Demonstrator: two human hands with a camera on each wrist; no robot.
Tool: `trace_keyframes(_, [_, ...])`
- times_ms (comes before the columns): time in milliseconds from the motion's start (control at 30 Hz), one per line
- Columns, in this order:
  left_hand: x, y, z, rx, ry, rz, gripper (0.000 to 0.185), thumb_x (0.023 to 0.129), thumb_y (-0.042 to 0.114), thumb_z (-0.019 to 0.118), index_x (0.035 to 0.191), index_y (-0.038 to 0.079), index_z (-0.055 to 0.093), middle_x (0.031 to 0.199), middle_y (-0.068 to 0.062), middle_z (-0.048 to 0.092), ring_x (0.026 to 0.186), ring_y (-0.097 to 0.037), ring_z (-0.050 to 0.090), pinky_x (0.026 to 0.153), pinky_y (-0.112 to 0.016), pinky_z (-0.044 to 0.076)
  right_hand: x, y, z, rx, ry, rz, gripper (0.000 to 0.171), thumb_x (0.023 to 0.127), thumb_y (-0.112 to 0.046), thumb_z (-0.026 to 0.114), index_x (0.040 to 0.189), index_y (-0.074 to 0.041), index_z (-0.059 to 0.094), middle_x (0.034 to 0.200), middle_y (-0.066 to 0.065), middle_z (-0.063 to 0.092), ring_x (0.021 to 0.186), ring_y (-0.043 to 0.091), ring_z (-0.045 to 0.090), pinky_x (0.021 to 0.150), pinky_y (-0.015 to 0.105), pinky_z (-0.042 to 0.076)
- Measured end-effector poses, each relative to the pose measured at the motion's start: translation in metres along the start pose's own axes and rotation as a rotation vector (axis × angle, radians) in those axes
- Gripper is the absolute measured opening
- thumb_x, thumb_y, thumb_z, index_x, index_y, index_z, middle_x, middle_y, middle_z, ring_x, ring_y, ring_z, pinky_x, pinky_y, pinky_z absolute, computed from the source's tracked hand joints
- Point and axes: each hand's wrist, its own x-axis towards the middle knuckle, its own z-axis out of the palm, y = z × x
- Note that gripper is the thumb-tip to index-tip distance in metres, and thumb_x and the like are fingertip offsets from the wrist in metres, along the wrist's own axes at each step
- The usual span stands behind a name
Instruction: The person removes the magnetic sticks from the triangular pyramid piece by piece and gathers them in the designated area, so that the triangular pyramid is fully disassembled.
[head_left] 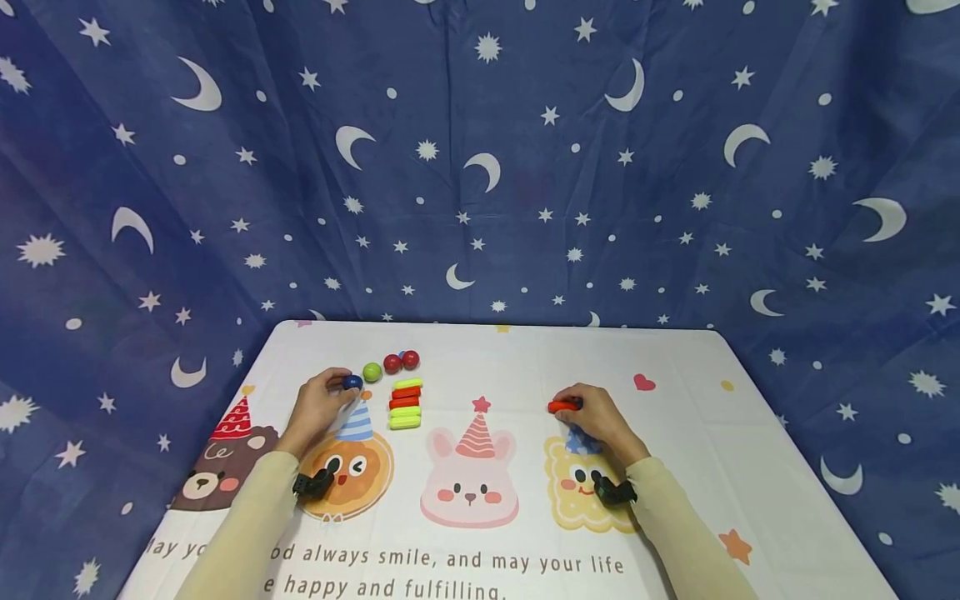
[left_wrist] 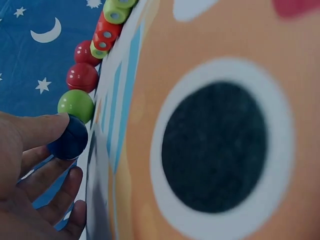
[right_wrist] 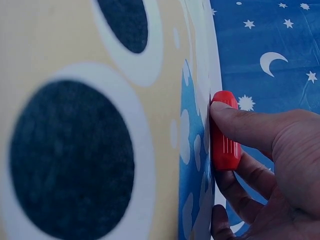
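My left hand pinches a dark blue ball between thumb and fingers, low over the table's left side. Right beside it sits a green ball, with two red balls farther along; a bit of blue shows behind those. Over on the right, my right hand holds a red ridged cylinder by thumb and fingers at the tabletop. Between the hands, nearer the left, several red and yellow-green cylinders lie in a column. Holes show in their ends in the left wrist view.
The table wears a white cloth printed with cartoon animals, food and lettering. Behind and around it hangs a dark blue curtain with moons and stars. A dark wrist camera is strapped to the left wrist, another to the right.
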Motion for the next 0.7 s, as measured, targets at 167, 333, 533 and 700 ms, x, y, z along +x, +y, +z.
trace_keyframes(167, [0.008, -0.001, 0.002, 0.017, -0.020, -0.034, 0.046, 0.093, 0.017, 0.066, 0.135, 0.001, 0.052, 0.131, -0.026, 0.058, 0.124, -0.041, 0.055, 0.109, -0.053, 0.041, 0.000, -0.001, -0.001, -0.001, 0.002, 0.003, 0.025, 0.082, -0.013, 0.079, 0.107, -0.011, 0.074, 0.105, 0.010, 0.071, 0.093, 0.025, 0.062, 0.093, 0.049, 0.051])
trace_keyframes(333, [0.012, -0.002, 0.003, 0.028, -0.020, -0.011, 0.045, 0.094, 0.017, 0.066, 0.134, 0.001, 0.053, 0.130, -0.025, 0.060, 0.122, -0.040, 0.056, 0.108, -0.053, 0.041, 0.000, -0.003, -0.003, 0.006, 0.002, 0.006, 0.025, 0.082, -0.012, 0.079, 0.107, -0.011, 0.074, 0.106, 0.009, 0.071, 0.094, 0.024, 0.062, 0.094, 0.049, 0.051])
trace_keyframes(533, [0.012, -0.005, 0.001, 0.028, -0.043, -0.031, 0.049, 0.093, 0.020, 0.066, 0.136, 0.001, 0.051, 0.132, -0.025, 0.058, 0.123, -0.040, 0.055, 0.107, -0.053, 0.042, 0.000, -0.003, 0.000, 0.009, -0.001, 0.026, 0.025, 0.083, -0.013, 0.079, 0.107, -0.012, 0.074, 0.107, 0.009, 0.071, 0.093, 0.023, 0.061, 0.094, 0.047, 0.051])
trace_keyframes(700, [0.011, -0.006, -0.001, 0.027, -0.050, -0.019, 0.049, 0.094, 0.023, 0.066, 0.136, 0.002, 0.051, 0.133, -0.025, 0.058, 0.125, -0.040, 0.054, 0.107, -0.053, 0.042, -0.001, -0.001, 0.000, 0.005, -0.008, 0.038, 0.028, 0.082, -0.014, 0.079, 0.109, -0.012, 0.073, 0.108, 0.010, 0.070, 0.094, 0.024, 0.061, 0.095, 0.049, 0.051])
